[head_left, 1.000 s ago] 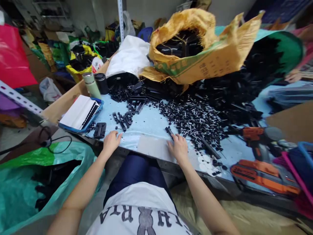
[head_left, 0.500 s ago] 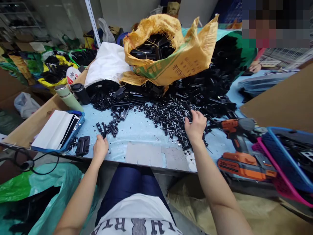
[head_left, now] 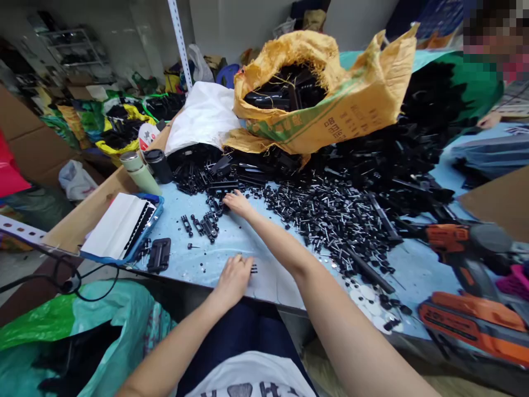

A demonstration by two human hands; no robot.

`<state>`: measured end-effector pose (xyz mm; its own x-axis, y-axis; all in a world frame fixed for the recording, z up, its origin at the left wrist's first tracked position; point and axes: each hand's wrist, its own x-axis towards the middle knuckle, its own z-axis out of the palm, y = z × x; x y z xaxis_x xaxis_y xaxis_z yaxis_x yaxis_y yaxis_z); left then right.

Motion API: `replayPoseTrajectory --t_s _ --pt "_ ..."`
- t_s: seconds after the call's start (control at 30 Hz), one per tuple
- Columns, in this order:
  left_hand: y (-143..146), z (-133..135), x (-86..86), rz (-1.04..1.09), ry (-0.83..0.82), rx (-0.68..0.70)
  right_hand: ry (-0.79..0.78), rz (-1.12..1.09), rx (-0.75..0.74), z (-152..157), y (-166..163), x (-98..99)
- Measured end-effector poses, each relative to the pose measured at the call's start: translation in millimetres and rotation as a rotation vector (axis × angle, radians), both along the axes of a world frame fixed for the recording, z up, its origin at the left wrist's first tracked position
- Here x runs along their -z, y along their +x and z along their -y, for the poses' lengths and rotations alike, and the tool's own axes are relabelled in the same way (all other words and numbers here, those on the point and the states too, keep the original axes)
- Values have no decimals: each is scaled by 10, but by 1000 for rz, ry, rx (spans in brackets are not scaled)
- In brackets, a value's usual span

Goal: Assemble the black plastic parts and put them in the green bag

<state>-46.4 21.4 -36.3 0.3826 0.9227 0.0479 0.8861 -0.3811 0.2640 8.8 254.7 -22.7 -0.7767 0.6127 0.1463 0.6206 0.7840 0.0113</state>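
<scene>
My left hand point(head_left: 235, 278) is closed at the front edge of the table, over a grey plate point(head_left: 268, 281). A small black pronged plastic part point(head_left: 253, 269) sticks out past its fingertips. My right hand point(head_left: 238, 204) reaches across in front of the left one, fingers stretched out at the edge of a cluster of black plastic pieces point(head_left: 214, 205). Whether the fingertips grip a piece is hidden. Left of the hands lie small black link-shaped parts point(head_left: 205, 225) and one loose screw point(head_left: 193, 246). A large heap of black-headed screws point(head_left: 326, 212) spreads to the right.
An orange cordless drill point(head_left: 448, 245) lies at the right, near a black bar point(head_left: 370, 270). A yellow woven sack point(head_left: 351, 121) of black parts stands behind. At the left are a blue basket point(head_left: 155, 220), a black case point(head_left: 159, 255) and a green bottle point(head_left: 142, 176).
My right hand has left the screw heap and swung left to the black pieces. My left hand has moved right to the plate at the table edge. The view has shifted left.
</scene>
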Motion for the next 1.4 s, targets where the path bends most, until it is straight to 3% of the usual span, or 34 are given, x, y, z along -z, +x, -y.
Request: replayPoseTrajectory --t_s 0.13,0.27,0.37,0.43,0.53,0.63,0.8,0.87,1.03,1.23,1.4 --pt "75 -29 301 30 2 45 -98 -324 -4 389 467 10" --pt "-47 11 511 133 33 36 -338 -752 141 1270 1395 310" --pt "-142 37 591 248 95 41 -391 -653 279 1898 2022 506" --pt "-157 39 606 356 131 34 -370 -476 315 2154 2201 542" --pt "-70 30 556 543 149 -5 -309 -350 303 2246 2059 493" --pt "97 46 427 727 96 -68 -382 -522 331 2155 1681 422" --pt "279 115 173 975 -58 -167 -962 -1074 412 2183 1300 330" --pt "285 137 93 956 -3 -168 -1044 -1141 368 2250 1313 288" --pt "322 229 -11 871 101 -92 -770 -997 220 2346 1487 184" --pt "525 346 -85 969 381 -241 -595 -1078 223 2512 1361 189" --pt "490 274 25 916 256 -182 -511 -897 290 2576 1271 238"
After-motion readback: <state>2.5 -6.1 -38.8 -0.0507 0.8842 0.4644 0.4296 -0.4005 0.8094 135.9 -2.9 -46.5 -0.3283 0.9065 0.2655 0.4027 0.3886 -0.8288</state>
